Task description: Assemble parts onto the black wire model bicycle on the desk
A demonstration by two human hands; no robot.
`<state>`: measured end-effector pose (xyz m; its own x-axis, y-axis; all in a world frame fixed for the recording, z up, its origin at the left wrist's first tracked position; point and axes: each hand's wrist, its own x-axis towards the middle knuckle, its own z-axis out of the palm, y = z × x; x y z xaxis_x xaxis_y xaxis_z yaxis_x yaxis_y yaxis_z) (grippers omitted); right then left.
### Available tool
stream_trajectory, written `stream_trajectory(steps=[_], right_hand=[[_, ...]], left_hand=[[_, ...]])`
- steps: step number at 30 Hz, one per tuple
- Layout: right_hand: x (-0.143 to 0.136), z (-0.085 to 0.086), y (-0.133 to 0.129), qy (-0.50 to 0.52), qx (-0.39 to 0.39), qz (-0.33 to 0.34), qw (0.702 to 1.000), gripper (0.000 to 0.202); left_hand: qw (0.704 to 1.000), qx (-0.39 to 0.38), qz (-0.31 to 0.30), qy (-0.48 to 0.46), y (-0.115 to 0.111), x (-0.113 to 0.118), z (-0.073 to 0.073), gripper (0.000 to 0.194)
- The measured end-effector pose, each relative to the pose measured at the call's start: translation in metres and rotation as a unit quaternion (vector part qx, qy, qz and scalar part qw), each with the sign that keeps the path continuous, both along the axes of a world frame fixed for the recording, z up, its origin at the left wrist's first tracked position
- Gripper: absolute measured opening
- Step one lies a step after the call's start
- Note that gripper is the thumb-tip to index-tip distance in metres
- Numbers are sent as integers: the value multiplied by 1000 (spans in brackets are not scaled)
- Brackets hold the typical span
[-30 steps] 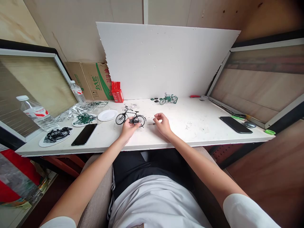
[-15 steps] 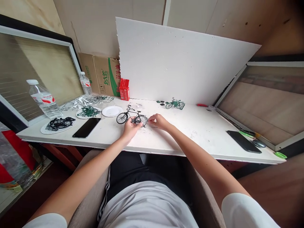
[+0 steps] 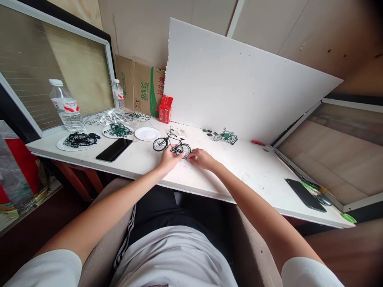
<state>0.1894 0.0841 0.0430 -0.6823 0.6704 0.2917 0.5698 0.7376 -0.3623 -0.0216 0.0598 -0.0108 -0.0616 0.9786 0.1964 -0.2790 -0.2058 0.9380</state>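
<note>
head-worn view, tilted, down at desk [image 3: 143, 167]

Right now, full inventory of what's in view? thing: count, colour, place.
black model bicycle: 1, black, desk centre, upright, both hands at its rear wheel
green model bicycle: 1, green, by the foam board
foam board: 1, white, leaning at the back
paper plates: 3, white, desk left; one bare, one with green parts, one with black parts
phones: 2, black, one left, one far right
water bottles: 2, clear, far left
cardboard box: 1, brown and green, back left
red carton: 1, red, beside the box
desk: 1, white
left hand: grip on the bicycle's rear part
right hand: fingertips at the rear wheel; what they pinch is too small to tell
</note>
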Motion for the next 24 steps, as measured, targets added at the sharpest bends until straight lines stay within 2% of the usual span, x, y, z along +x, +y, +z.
stream_trajectory(steps=[7, 15, 20, 24], right_hand=[[-3, 1, -4, 10, -10, -13, 1000, 10], [-10, -4, -4, -33, 30, -23, 999, 11], [-14, -7, -6, -69, 55, -36, 995, 15], [-19, -8, -10, -73, 64, -61, 993, 12]], left_hand=[[1000, 2, 21, 13, 2, -1, -2, 59], [1000, 11, 19, 9, 5, -1, -4, 59], [999, 11, 40, 16, 5, -2, -3, 60], [999, 11, 39, 23, 3, -2, -2, 61]])
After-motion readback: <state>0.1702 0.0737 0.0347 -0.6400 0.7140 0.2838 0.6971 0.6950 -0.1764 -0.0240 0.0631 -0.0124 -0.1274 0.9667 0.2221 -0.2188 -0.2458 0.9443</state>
